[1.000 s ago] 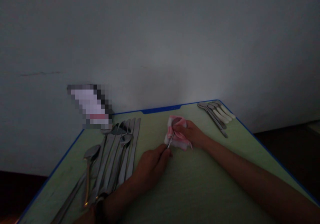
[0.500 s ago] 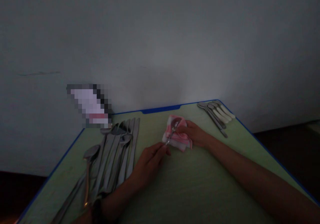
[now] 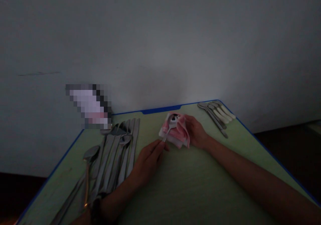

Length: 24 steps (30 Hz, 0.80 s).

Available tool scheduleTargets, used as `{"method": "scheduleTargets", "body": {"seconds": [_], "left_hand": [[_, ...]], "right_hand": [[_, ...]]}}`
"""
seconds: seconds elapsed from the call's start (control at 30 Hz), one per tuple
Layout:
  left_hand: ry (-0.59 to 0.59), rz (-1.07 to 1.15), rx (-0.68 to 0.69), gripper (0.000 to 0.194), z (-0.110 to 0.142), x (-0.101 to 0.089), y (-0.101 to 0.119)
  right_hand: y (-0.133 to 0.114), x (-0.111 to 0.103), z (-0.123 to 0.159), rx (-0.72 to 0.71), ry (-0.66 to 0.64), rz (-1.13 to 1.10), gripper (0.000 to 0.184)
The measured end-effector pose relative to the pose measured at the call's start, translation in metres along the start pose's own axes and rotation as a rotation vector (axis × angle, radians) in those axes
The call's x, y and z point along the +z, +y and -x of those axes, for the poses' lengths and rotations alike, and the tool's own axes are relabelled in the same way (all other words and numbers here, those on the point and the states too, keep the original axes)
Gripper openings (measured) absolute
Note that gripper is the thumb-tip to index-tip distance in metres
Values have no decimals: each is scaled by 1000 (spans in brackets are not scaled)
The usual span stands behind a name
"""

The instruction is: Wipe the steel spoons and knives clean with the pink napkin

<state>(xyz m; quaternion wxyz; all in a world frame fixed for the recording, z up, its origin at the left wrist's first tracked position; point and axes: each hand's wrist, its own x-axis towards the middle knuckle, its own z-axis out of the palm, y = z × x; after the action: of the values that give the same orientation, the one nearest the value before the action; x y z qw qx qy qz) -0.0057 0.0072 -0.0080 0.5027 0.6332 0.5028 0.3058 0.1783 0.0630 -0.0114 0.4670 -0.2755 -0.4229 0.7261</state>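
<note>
Metal spoon (image 3: 173, 120) is seen, in the head view, held over the pale-green surface (image 3: 190, 185), its slim handle pinched by the fingers of the left hand (image 3: 150, 156). Its glossy, rounded bowl is backed by soft pink-and-white cloth (image 3: 179, 134), gripped in the right hand (image 3: 197, 131), whose fingertips are hidden. Light, stiff, slippery handling is expected; the handle is best grasped.

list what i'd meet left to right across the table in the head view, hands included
left cutlery → left hand → cloth → right hand → right cutlery
</note>
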Motion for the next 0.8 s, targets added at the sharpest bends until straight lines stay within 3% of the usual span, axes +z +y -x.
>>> {"method": "scheduleTargets", "body": {"seconds": [0.1, 0.2, 0.3, 0.4, 0.57, 0.8], "left_hand": [[31, -38, 27, 35, 0, -1, 1], [50, -208, 86, 34, 1, -1, 2], [15, -407, 111, 33, 3, 1, 3], [-47, -545, 128, 30, 4, 3, 4], [-111, -634, 137, 30, 6, 4, 4], [-148, -735, 166, 33, 7, 6, 2]], "right_hand": [[-2, -6, -1, 99, 21, -217, 37], [1, -11, -2, 144, 24, -269, 29], [7, -11, -1, 122, 33, -200, 23], [10, -8, 0, 12, 35, -58, 22], [10, -7, 1, -59, -21, 143, 24], [11, -6, 2, -69, 86, 235, 34]]}}
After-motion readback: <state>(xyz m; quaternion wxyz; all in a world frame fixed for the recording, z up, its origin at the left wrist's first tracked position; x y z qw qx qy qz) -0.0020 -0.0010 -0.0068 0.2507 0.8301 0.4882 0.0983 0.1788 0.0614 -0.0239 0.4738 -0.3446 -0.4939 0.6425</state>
